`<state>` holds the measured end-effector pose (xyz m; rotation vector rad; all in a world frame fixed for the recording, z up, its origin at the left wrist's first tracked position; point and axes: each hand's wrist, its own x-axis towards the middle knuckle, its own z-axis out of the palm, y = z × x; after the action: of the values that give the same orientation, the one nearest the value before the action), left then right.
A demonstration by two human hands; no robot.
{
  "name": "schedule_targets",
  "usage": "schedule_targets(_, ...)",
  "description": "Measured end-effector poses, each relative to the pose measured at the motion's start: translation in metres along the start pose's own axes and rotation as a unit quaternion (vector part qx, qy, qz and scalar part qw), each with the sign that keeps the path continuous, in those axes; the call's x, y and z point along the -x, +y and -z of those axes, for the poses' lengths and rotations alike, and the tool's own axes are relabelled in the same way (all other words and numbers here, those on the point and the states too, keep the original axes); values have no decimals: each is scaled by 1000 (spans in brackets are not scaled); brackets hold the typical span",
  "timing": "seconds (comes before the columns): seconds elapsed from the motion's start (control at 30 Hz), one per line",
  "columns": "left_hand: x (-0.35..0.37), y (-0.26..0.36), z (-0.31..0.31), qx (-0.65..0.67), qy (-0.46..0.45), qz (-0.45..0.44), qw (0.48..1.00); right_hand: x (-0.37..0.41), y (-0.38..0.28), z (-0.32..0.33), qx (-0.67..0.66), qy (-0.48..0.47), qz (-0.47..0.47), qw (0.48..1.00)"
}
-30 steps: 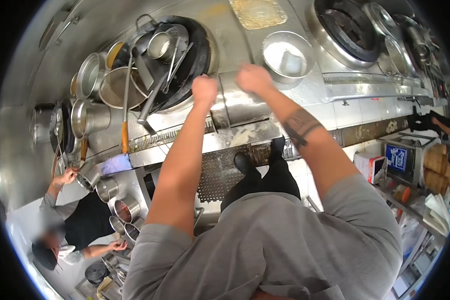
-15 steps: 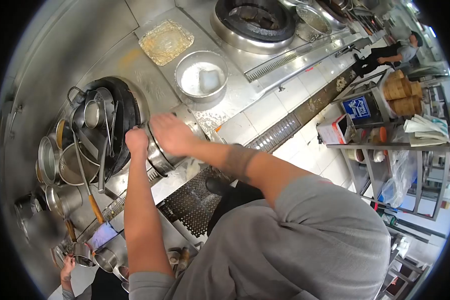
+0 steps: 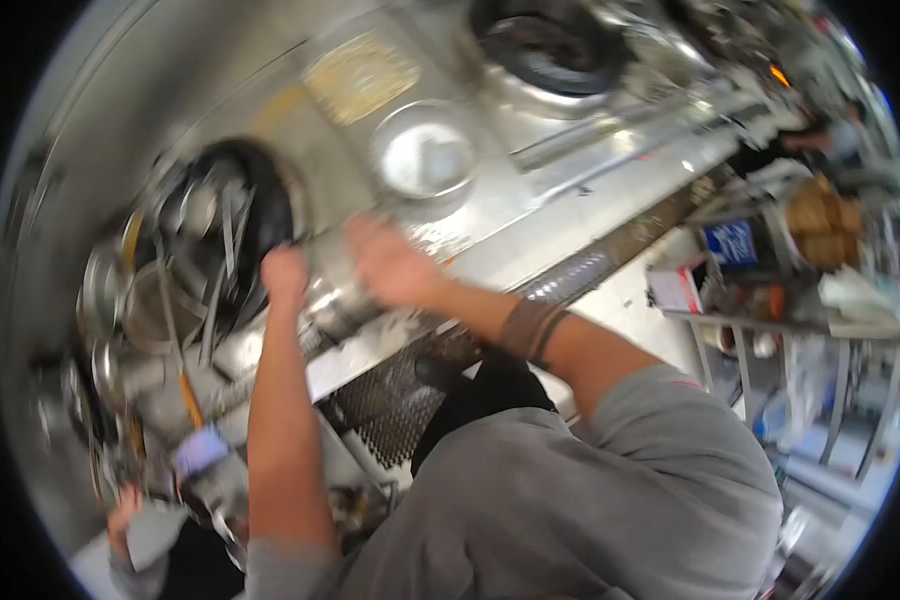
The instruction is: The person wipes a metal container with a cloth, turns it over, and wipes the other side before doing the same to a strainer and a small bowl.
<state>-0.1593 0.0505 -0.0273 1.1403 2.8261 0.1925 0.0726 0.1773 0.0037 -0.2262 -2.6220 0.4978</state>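
My left hand (image 3: 286, 275) is closed in a fist at the left side of a round steel vessel (image 3: 332, 300) near the front edge of the range. What its fingers hold is hidden. Above the vessel's right side is my right hand (image 3: 390, 262), smeared by motion, so its fingers cannot be made out. Just left of my left hand sits a black wok (image 3: 270, 205) with ladles and strainers (image 3: 198, 210) lying in it. Beyond my right hand stands a steel pot (image 3: 425, 160) holding white foamy liquid and a pale block.
A foil-covered square (image 3: 362, 77) and a black wok burner (image 3: 550, 45) are at the back. Steel pans (image 3: 160, 305) crowd the left. On the right are shelves with bamboo steamers (image 3: 822, 222). Another person's hand (image 3: 123, 510) shows lower left; someone else is far right.
The view has shifted and blurred, with the range sliding slightly rightward. My right hand has drawn a little further from my left hand, which stays closed.
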Motion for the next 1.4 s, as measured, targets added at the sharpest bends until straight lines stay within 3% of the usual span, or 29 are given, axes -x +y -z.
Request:
schedule_targets(0.03, 4, 11, 16, -58, -14, -24, 998, -6, 27, -10, 62, 51, 29, 996)
schedule_targets(0.07, -2, 11, 13, -103, -29, -35, 994, -43, 28, 28, 5, -173, -67, 983)
schedule_targets(0.1, -14, -5, -3, -137, -46, -64, 987, -52, 41, -10, 61, -110, -72, 989)
schedule_targets(0.13, -14, 3, -6, 151, -44, 135, 978, -59, 23, -23, 36, -122, -44, 991)
schedule_targets(0.23, -3, 35, 49, 265, -92, 237, 930, -68, -11, -23, 62, -166, -71, 982)
schedule_targets(0.3, -10, 27, 46, 283, -109, 252, 919, -32, -35, -11, -8, 95, 80, 992)
schedule_targets(0.33, -9, 25, 41, 298, -132, 255, 910, -22, -25, -3, -13, 94, 83, 992)
schedule_targets(0.37, -6, 26, 37, 298, -132, 258, 910, -11, -6, 9, 12, 55, 99, 993)
schedule_targets(0.43, -9, 27, 24, 306, -8, 273, 912, -20, 20, 7, 39, 21, 122, 992)
schedule_targets(0.5, -12, 22, 21, 307, -5, 285, 908, -45, 43, -17, 44, -11, 3, 999)
schedule_targets(0.53, -10, 26, 33, 325, -42, 284, 901, -72, 11, 9, 71, -177, -48, 980)
schedule_targets(0.57, -12, 29, 42, 344, -78, 277, 894, -75, -9, -5, 51, -197, -36, 978)
schedule_targets(0.6, -27, -13, -15, 114, -57, 59, 990, -75, -23, -18, 40, -208, -36, 977)
schedule_targets(0.63, -11, -10, 12, -106, -49, -105, 988, -54, -38, -26, 11, 0, 30, 1000)
schedule_targets(0.67, -14, -12, 8, -106, -41, -130, 985, -36, -36, -38, 29, 11, 9, 999)
schedule_targets(0.7, -22, 2, 2, 246, -92, 137, 955, -32, -35, -3, -57, -102, -7, 993)
schedule_targets(0.73, -19, 7, 5, 447, -62, 208, 868, -20, -27, 3, -46, -71, 15, 996)
schedule_targets(0.8, -15, 1, -3, 548, -24, 298, 781, -10, -14, 11, -28, -34, 43, 998)
schedule_targets(0.83, -4, -4, 2, 429, -1, 220, 876, -14, -14, 13, -39, -47, 34, 998)
schedule_targets(0.9, 56, 26, 24, 284, 140, 70, 946, -28, -16, 8, -52, -51, 28, 997)
schedule_targets(0.97, 112, 59, 20, 302, 214, 89, 925, -41, -16, 0, -42, -57, -75, 995)
schedule_targets(1.0, 122, 62, 15, 302, 182, 147, 924, -51, -20, 4, -30, -117, -112, 986)
schedule_targets(1.03, 116, 61, 17, 300, 181, 144, 925, -66, -24, 12, -31, -114, -114, 986)
schedule_targets(1.13, 80, 51, 26, 272, 129, 149, 942, -81, -25, 13, -50, -259, -165, 950)
schedule_targets(1.2, 61, 49, 37, 329, 89, 173, 924, -65, -27, -14, -34, -112, -46, 992)
schedule_targets(1.23, 53, 45, 43, 385, 48, 197, 900, -54, -26, -9, -33, -107, -49, 993)
schedule_targets(1.3, 41, 38, 34, 357, 50, 183, 915, -23, -14, 9, 19, 198, 90, 976)
schedule_targets(1.33, 39, 37, 30, 339, 61, 181, 921, -26, -7, 7, 21, 199, 89, 976)
schedule_targets(1.4, 32, 33, 24, 295, 66, 163, 939, -34, 16, 8, 41, 9, -26, 999)
